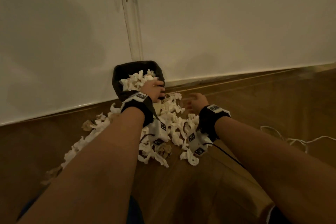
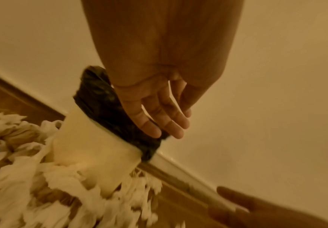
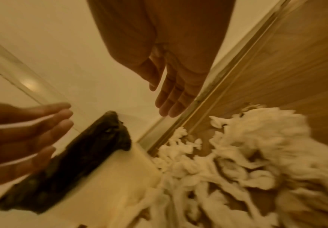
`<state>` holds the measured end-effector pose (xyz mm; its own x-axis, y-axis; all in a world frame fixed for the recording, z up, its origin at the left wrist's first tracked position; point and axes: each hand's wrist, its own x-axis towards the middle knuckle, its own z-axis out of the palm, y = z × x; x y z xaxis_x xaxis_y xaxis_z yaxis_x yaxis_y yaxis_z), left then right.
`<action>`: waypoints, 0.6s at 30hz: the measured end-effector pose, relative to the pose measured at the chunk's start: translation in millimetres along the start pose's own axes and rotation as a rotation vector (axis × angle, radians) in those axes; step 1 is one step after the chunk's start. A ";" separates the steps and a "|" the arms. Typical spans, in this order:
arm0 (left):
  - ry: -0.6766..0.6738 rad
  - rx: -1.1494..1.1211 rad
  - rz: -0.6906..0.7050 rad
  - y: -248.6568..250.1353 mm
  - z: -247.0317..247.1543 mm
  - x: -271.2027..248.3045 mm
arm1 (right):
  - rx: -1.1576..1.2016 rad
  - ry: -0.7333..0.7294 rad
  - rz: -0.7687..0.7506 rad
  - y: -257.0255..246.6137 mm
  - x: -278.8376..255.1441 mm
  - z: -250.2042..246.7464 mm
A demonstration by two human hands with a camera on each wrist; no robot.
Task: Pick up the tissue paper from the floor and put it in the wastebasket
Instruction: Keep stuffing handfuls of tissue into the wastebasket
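A white wastebasket (image 1: 116, 85) with a black liner (image 2: 99, 98) stands against the wall, heaped with crumpled white tissue paper (image 1: 140, 79). More tissue paper (image 1: 172, 120) is strewn over the wooden floor in front of it. My left hand (image 1: 154, 91) hovers over the basket's near right rim, fingers straight and holding nothing; the left wrist view shows the left hand (image 2: 171, 123) just above the liner. To the right of the basket my right hand (image 1: 195, 100) hangs above the floor tissue, blurred. The right hand (image 3: 161, 100) is spread, empty.
A white wall (image 1: 236, 32) with a pale baseboard (image 1: 236, 74) runs behind the basket. A vertical moulding (image 1: 131, 23) rises above it. A thin white cord (image 1: 291, 139) lies on the wooden floor (image 1: 272, 105) at the right.
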<state>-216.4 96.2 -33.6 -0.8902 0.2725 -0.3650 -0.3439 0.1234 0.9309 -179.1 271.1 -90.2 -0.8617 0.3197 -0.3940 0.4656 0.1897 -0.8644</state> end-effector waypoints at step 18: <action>-0.153 1.178 -0.077 -186.4 78.1 -18.7 | -0.893 -0.203 0.018 149.9 -31.8 -24.4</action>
<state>-112.3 142.6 -201.5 -0.8067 0.3274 -0.4921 0.1625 0.9234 0.3479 -77.0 312.0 -199.6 -0.8322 0.1763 -0.5256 0.3897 0.8604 -0.3284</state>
